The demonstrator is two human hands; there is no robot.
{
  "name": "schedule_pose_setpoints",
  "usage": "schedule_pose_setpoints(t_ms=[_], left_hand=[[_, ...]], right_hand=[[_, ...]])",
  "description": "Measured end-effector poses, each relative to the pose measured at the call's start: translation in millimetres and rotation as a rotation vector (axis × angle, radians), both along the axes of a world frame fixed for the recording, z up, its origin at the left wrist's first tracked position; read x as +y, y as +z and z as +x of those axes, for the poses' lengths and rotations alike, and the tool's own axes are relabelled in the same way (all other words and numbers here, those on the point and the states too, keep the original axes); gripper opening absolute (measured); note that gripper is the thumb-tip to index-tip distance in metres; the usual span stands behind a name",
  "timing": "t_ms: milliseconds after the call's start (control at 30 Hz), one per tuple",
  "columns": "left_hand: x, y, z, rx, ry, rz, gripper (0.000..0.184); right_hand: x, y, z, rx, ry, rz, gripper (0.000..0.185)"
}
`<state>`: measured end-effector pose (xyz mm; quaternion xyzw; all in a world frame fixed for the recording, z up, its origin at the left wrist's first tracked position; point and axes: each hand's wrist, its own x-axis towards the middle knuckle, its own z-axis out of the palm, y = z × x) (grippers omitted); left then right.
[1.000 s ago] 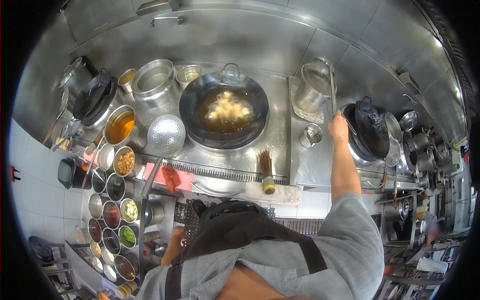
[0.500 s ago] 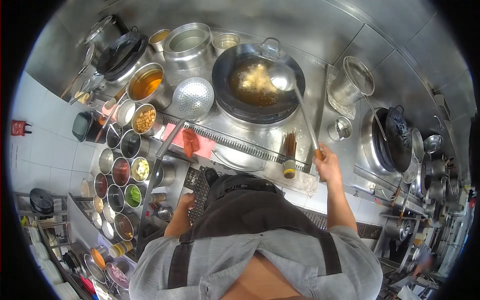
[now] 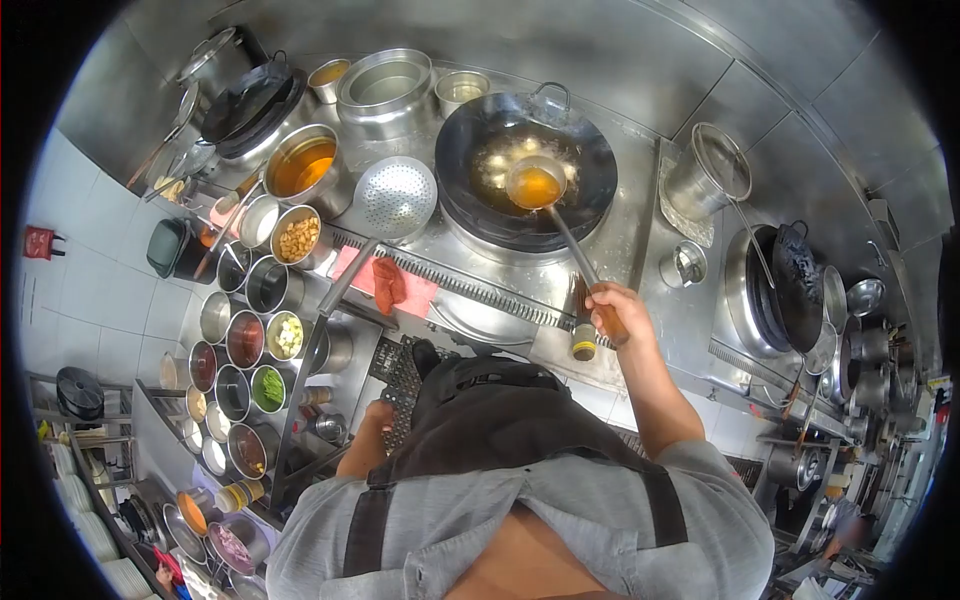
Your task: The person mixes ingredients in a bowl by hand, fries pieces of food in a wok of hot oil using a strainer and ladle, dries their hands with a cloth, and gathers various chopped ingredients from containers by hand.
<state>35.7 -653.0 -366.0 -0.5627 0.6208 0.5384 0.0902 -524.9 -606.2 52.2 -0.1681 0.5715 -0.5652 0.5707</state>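
My right hand (image 3: 616,312) is closed round the wooden handle of a metal ladle (image 3: 537,184). The ladle's bowl sits in the middle of a black wok (image 3: 460,150) and holds orange-brown oil. Pale pieces of food (image 3: 495,160) bubble in the oil around it. My left hand (image 3: 378,415) hangs low beside my apron, its fingers curled; whether anything is in them is too small to tell. A perforated skimmer (image 3: 396,198) rests left of the wok. A bundle brush (image 3: 582,342) lies just left of my right hand.
Pots of ingredients (image 3: 247,339) stand at the left, near a pot of orange liquid (image 3: 302,166). A red cloth (image 3: 388,285) lies on the front ledge. A strainer-topped pot (image 3: 708,170) and another wok (image 3: 797,285) are at the right. Part of another person's hand (image 3: 165,577) shows at bottom left.
My right hand has brought the ladle from the right over into the wok, and its bowl now holds oil. The view has shifted to the right. My left hand stays low.
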Motion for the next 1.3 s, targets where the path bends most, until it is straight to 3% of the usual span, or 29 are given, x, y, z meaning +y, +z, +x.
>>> schedule_pose_setpoints(t_ms=[233, 300, 400, 567, 600, 667, 700, 833, 933, 967, 1000, 1033, 1067, 1100, 1133, 1167, 1200, 1267, 1300], left_hand=[[-13.3, 2.3, -8.6, -0.032, -0.058, 0.137, 0.016], [-15.5, 6.1, -4.4, -0.145, -0.570, -0.492, 0.013], [-11.9, 70.6, -27.2, -0.235, -0.723, -0.343, 0.012], [-17.0, 33.9, 3.9, -0.154, -0.707, -0.493, 0.016], [-20.4, 35.6, 5.0, -0.113, -0.678, -0.530, 0.017], [-13.8, 89.0, -32.3, -0.108, -0.070, 0.013, 0.014], [-9.9, 149.3, -65.8, -0.138, 0.265, 0.171, 0.018], [-15.8, 157.7, -71.3, -0.092, 0.230, 0.168, 0.015], [-13.9, 97.0, -48.8, 0.071, -0.003, 0.002, 0.013], [-14.3, 81.3, -50.1, 0.073, -0.007, 0.006, 0.013], [-15.0, 71.6, -54.2, -0.026, 0.198, 0.152, 0.012], [-15.5, 62.9, -56.3, -0.127, 0.403, 0.298, 0.012], [-15.2, 62.0, -57.9, -0.126, 0.398, 0.301, 0.012], [-14.8, 64.9, -59.7, -0.127, 0.421, 0.319, 0.012], [-12.5, 68.4, -59.4, -0.130, 0.446, 0.339, 0.011], [-8.4, 85.2, -60.2, -0.161, 0.343, 0.257, 0.016], [-1.4, 155.0, -88.7, -0.325, 0.177, 0.067, 0.021], [9.3, 254.0, -138.2, -0.642, 0.022, -0.186, 0.034], [-4.9, 147.3, -93.9, -0.530, -0.261, -0.219, 0.033]], right_hand=[[-6.4, 8.6, 0.4, -0.204, -0.085, -0.100, 0.026], [-7.7, 13.8, -7.4, -0.244, -0.103, -0.147, 0.027], [-10.8, 18.2, -27.2, -0.207, -0.178, -0.172, 0.028], [-14.6, 53.8, -66.1, -0.121, -0.317, -0.216, 0.026], [-12.9, 68.3, -71.0, -0.087, -0.367, -0.229, 0.023], [-14.9, 72.6, -97.0, -0.052, -0.440, -0.292, 0.018], [-16.0, 78.4, -108.0, -0.004, -0.522, -0.276, 0.015], [-19.9, 90.1, -158.2, 0.109, -0.602, -0.384, 0.010], [-25.4, 91.7, -206.3, 0.326, -0.550, -0.203, 0.011], [-26.0, 88.1, -222.6, 0.411, -0.499, -0.131, 0.012], [-24.6, 94.2, -223.2, 0.414, -0.502, -0.127, 0.012], [-21.7, 102.0, -225.0, 0.747, -0.436, 0.124, 0.015], [-19.1, 107.3, -225.1, 1.070, -0.354, 0.384, 0.019], [-14.6, 101.2, -227.8, 1.073, -0.356, 0.389, 0.019], [-5.8, 88.2, -229.1, 1.403, -0.362, 0.450, 0.021], [3.6, 77.9, -228.1, 1.732, -0.356, 0.508, 0.024], [9.8, 78.7, -216.6, 1.772, -0.279, 0.631, 0.034], [27.2, 58.2, -200.5, 1.854, -0.316, 0.561, 0.042], [37.5, 43.6, -190.0, 1.937, -0.357, 0.477, 0.051]])
